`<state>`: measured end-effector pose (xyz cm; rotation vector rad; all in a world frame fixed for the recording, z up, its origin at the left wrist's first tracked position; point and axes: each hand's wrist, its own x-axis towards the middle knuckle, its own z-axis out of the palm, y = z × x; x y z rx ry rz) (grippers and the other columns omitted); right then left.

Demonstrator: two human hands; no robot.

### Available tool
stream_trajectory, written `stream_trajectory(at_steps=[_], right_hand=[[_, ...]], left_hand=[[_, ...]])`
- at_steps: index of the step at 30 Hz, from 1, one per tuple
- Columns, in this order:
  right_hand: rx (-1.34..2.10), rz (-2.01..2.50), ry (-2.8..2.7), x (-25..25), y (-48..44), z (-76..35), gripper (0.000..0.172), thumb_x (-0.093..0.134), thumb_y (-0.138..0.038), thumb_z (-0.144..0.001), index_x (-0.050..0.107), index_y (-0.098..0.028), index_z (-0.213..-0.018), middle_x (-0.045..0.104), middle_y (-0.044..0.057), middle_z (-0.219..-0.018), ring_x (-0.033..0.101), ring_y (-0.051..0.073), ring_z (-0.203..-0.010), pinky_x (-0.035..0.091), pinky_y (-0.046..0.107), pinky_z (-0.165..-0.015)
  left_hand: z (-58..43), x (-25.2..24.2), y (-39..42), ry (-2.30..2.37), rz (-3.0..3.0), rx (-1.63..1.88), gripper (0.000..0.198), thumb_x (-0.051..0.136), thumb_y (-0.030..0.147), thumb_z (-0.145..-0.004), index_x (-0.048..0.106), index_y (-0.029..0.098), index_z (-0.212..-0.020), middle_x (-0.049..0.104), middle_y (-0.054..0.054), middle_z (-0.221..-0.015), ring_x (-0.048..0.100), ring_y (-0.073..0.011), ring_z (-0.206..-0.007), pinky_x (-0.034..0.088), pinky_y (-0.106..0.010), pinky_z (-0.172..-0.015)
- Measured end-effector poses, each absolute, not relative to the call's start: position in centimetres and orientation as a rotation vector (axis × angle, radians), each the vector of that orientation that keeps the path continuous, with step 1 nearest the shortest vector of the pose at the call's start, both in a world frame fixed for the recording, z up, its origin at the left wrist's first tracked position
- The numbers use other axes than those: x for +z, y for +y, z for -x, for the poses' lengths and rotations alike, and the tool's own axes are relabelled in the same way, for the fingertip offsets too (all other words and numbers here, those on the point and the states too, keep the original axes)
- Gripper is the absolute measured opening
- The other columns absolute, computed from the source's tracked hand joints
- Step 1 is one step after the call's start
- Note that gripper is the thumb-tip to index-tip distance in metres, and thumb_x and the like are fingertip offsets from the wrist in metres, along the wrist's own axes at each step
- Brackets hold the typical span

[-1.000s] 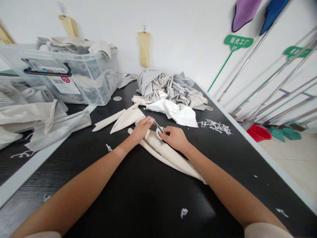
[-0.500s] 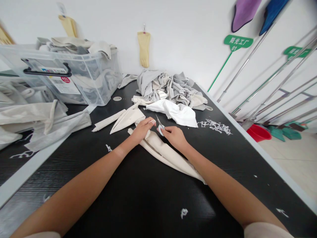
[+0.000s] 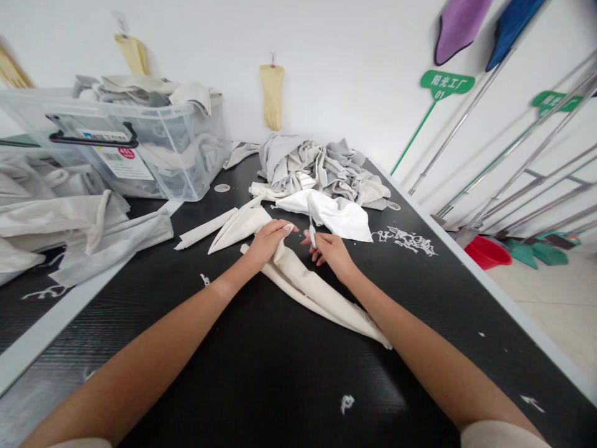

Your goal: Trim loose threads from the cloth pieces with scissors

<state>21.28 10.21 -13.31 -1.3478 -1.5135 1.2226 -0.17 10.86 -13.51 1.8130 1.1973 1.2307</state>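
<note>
A long cream cloth piece [image 3: 308,283] lies folded across the black table, and my left hand [image 3: 270,242] pinches its upper end. In my right hand [image 3: 332,254] are small scissors [image 3: 312,235] with pale handles, their blades pointing up and away from me. A small gap separates the scissors from the cloth at my left fingertips. Just beyond my hands rests a white cloth [image 3: 331,214]. More cream cloth pieces [image 3: 240,227] lie left of my left hand.
A heap of grey and cream cloths [image 3: 321,162] is at the back. White thread scraps [image 3: 408,239] lie on the right. A clear plastic box [image 3: 181,149] full of cloths stands at left. Mop poles [image 3: 489,118] and a red bucket [image 3: 487,252] are beyond the table's right edge.
My right hand has turned the scissors more upright and moved slightly right, away from my left hand. The left hand keeps its pinch on the cloth.
</note>
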Motion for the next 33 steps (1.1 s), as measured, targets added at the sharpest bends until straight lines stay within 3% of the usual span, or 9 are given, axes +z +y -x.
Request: stream_trajectory(at_steps=[5,13,22,29,33], right_hand=[[1.258,1.196,-1.439,-12.5,9.6,-20.6,0.039,0.079,-0.057,-0.083,0.082,-0.02,-0.093,0.072,0.006,-0.093,0.064,0.014,-0.068,0.054,0.02,-0.051],[1.299,1.119,-1.381,-11.8,8.8,-20.0,0.035,0.084,-0.051,-0.079,0.082,-0.021,-0.097,0.071,0.005,-0.096,0.067,0.016,-0.074,0.058,0.023,-0.053],[1.191,1.205,-1.406,-11.5,9.1,-20.4,0.031,0.081,-0.048,-0.079,0.077,-0.017,-0.083,0.069,0.003,-0.079,0.065,0.015,-0.065,0.051,0.02,-0.048],[1.196,1.23,-1.322,-12.0,10.5,-21.9,0.033,0.083,-0.048,-0.078,0.076,-0.016,-0.078,0.068,0.004,-0.073,0.065,0.014,-0.064,0.051,0.019,-0.048],[1.186,1.252,-1.216,-11.9,11.7,-23.3,0.026,0.084,-0.041,-0.078,0.077,-0.016,-0.078,0.074,0.006,-0.085,0.064,0.011,-0.063,0.051,0.018,-0.048]], left_hand=[[0.3,-12.1,10.2,1.385,-2.029,1.253,0.021,0.059,0.034,-0.097,0.075,0.023,-0.102,0.074,-0.004,-0.099,0.066,-0.0218,-0.095,0.05,-0.035,-0.088],[-0.7,-12.2,9.8,1.387,-1.84,1.191,0.018,0.07,0.04,-0.09,0.067,0.023,-0.094,0.074,-0.002,-0.087,0.069,-0.0198,-0.081,0.053,-0.032,-0.074],[-1.0,-11.8,9.5,1.267,-1.915,1.043,0.024,0.063,0.044,-0.093,0.067,0.022,-0.1,0.072,0.0,-0.079,0.066,-0.0186,-0.074,0.049,-0.03,-0.07],[1.1,-9.9,9.7,1.427,-2.154,0.647,0.028,0.063,0.042,-0.089,0.077,0.025,-0.105,0.079,-0.005,-0.108,0.071,-0.0284,-0.104,0.05,-0.037,-0.093],[3.2,-8.9,9.8,1.626,-2.245,0.365,0.033,0.062,0.035,-0.085,0.079,0.025,-0.11,0.079,-0.009,-0.114,0.072,-0.0333,-0.107,0.051,-0.039,-0.092]])
